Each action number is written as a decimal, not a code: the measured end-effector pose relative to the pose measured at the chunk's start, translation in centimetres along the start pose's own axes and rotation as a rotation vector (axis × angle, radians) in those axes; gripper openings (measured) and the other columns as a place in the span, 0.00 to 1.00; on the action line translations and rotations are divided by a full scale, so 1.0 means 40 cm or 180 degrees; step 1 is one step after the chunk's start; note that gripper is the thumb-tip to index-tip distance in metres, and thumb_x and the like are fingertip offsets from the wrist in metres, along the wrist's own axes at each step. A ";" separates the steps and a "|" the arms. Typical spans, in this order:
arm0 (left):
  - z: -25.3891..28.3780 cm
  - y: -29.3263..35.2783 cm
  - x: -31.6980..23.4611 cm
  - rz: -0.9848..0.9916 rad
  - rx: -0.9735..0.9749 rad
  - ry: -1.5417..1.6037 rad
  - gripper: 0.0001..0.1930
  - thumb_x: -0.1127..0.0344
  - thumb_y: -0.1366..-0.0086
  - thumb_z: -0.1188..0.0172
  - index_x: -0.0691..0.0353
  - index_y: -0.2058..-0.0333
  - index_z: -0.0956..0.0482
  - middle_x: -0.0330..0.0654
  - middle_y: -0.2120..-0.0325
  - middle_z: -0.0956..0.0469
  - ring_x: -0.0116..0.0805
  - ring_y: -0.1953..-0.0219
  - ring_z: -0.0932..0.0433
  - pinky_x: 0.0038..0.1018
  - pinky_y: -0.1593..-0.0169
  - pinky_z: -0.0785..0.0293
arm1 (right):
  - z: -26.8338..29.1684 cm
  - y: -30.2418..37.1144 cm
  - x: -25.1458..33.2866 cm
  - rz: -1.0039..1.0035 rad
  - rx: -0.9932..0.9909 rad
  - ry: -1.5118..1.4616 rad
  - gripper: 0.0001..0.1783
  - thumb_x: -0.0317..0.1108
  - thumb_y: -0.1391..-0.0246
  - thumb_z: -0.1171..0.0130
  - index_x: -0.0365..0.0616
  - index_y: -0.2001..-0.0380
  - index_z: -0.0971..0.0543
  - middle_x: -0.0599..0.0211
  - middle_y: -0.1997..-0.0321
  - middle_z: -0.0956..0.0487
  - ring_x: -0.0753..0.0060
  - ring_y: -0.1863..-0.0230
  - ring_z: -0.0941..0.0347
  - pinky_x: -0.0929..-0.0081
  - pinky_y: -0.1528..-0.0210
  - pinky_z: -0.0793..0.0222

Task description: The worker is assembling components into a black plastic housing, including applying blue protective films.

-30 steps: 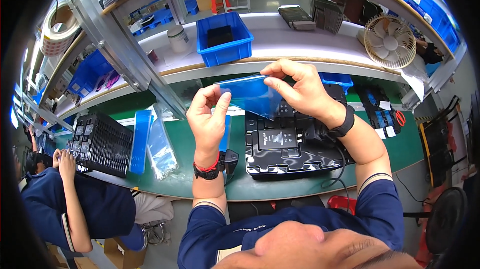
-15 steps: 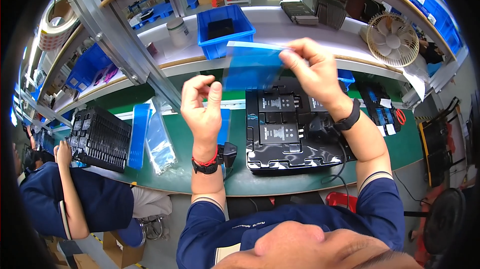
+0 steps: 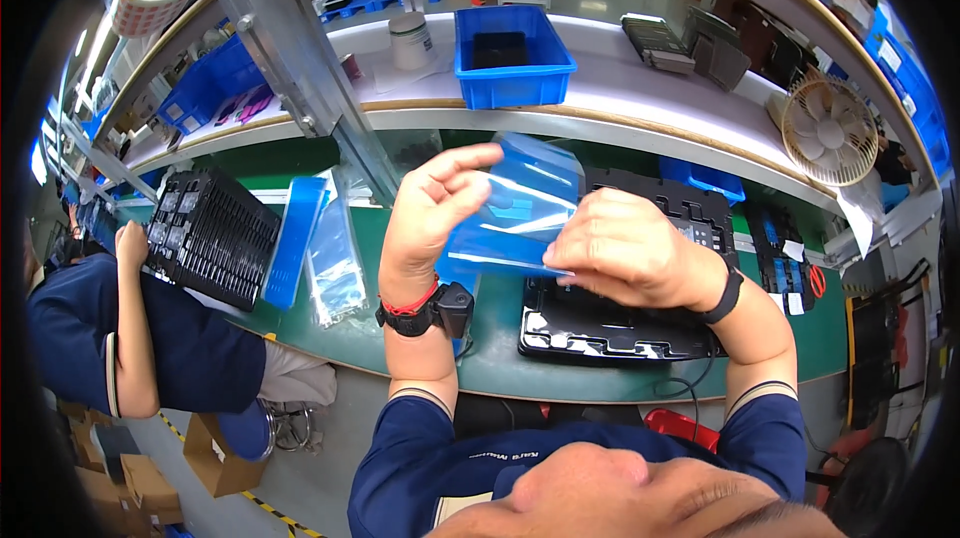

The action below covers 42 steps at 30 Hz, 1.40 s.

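Observation:
A clear blue film sheet (image 3: 525, 183), bent and shiny, is held up above the bench. My right hand (image 3: 635, 250) pinches its lower right corner between thumb and fingers. At the sheet's left edge, my left hand (image 3: 432, 213) has its thumb and index finger apart; the index tip overlaps the film, and any contact is unclear. Below and behind the right hand lies a black molded tray (image 3: 600, 330), and the sheet and hand hide most of the batteries in it. Another piece of blue film (image 3: 462, 288) lies on the bench beside my left wrist.
Left on the green bench (image 3: 480, 363) are a stack of black trays (image 3: 215, 238), blue strips (image 3: 293, 238) and clear plastic bags (image 3: 335, 273). A co-worker's hand (image 3: 131, 243) touches that stack. A shelf behind carries a blue bin (image 3: 515, 88) and a fan (image 3: 830, 130). Red scissors (image 3: 818, 283) lie right.
The film sheet has come down and turned, with my right hand lowered toward the tray. My left hand is nearer its edge. The whole view has shifted a little to the left.

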State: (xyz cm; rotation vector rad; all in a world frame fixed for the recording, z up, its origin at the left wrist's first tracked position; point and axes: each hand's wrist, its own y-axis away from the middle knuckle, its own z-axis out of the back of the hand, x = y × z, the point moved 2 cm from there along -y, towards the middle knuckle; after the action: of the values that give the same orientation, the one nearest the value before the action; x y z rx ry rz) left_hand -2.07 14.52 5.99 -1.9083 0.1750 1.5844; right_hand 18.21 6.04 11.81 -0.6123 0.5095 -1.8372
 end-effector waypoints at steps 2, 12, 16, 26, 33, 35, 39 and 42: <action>0.003 0.003 0.012 0.0110 -0.0354 -0.0013 0.10 0.75 0.41 0.43 0.68 0.59 0.22 0.38 0.68 0.21 0.19 0.67 0.26 0.16 0.62 0.30 | 0.007 -0.006 0.012 -0.0088 0.0073 -0.0050 0.16 0.34 0.60 0.33 0.41 0.67 0.23 0.65 0.70 0.23 0.64 0.68 0.26 0.70 0.65 0.32; 0.157 0.038 -0.008 -0.0226 -0.0877 -0.0597 0.13 0.82 0.42 0.49 0.68 0.59 0.23 0.39 0.63 0.22 0.22 0.62 0.26 0.17 0.58 0.31 | 0.025 -0.005 -0.030 -0.0657 -0.0166 0.0312 0.13 0.27 0.64 0.33 0.36 0.71 0.22 0.60 0.72 0.22 0.60 0.70 0.25 0.71 0.66 0.31; 0.174 0.006 0.023 -0.0129 -0.0818 -0.0389 0.12 0.82 0.42 0.49 0.68 0.60 0.22 0.39 0.64 0.22 0.22 0.62 0.26 0.17 0.58 0.32 | 0.023 -0.003 -0.045 -0.0871 -0.0109 0.0406 0.11 0.25 0.64 0.34 0.37 0.72 0.22 0.61 0.72 0.21 0.60 0.69 0.24 0.71 0.65 0.30; 0.244 -0.072 0.327 0.1133 -0.0477 -0.1847 0.10 0.78 0.49 0.41 0.65 0.66 0.19 0.40 0.74 0.20 0.25 0.73 0.25 0.22 0.68 0.29 | 0.015 -0.001 -0.042 -0.0763 -0.0191 0.0293 0.09 0.24 0.62 0.35 0.40 0.73 0.22 0.63 0.75 0.23 0.63 0.72 0.26 0.72 0.68 0.32; 0.166 -0.032 0.256 0.2196 -0.0576 -0.5006 0.19 0.57 0.54 0.32 0.60 0.64 0.19 0.48 0.59 0.22 0.45 0.58 0.23 0.35 0.53 0.27 | 0.095 0.014 -0.008 -0.0579 -0.0851 0.0532 0.07 0.23 0.61 0.36 0.39 0.75 0.23 0.63 0.76 0.22 0.65 0.74 0.26 0.74 0.71 0.32; 0.138 -0.016 0.218 0.1715 -0.0856 -0.5342 0.21 0.55 0.53 0.32 0.56 0.60 0.20 0.49 0.62 0.22 0.45 0.59 0.23 0.37 0.52 0.28 | 0.122 0.026 -0.002 -0.0590 -0.1202 0.0542 0.06 0.22 0.61 0.36 0.38 0.76 0.23 0.62 0.77 0.22 0.65 0.75 0.26 0.75 0.72 0.32; 0.088 -0.092 0.214 0.1079 0.0407 -0.3232 0.16 0.62 0.45 0.40 0.54 0.56 0.21 0.44 0.62 0.21 0.40 0.60 0.23 0.32 0.55 0.29 | 0.164 0.050 0.006 -0.0510 -0.2059 0.0371 0.03 0.21 0.59 0.38 0.36 0.78 0.22 0.60 0.79 0.22 0.67 0.78 0.25 0.77 0.73 0.32; 0.050 -0.198 0.317 0.1824 0.0578 -0.1491 0.16 0.61 0.44 0.41 0.57 0.57 0.21 0.38 0.61 0.21 0.36 0.58 0.25 0.30 0.56 0.29 | 0.174 0.059 0.012 -0.0482 -0.2246 0.0299 0.03 0.21 0.59 0.38 0.36 0.78 0.22 0.61 0.79 0.22 0.67 0.78 0.26 0.77 0.74 0.32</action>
State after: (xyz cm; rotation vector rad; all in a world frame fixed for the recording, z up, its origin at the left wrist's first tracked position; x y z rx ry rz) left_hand 3.43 25.54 -2.72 -1.3613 0.6814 2.2532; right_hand 24.14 4.46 15.85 -1.0555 1.2252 -1.8146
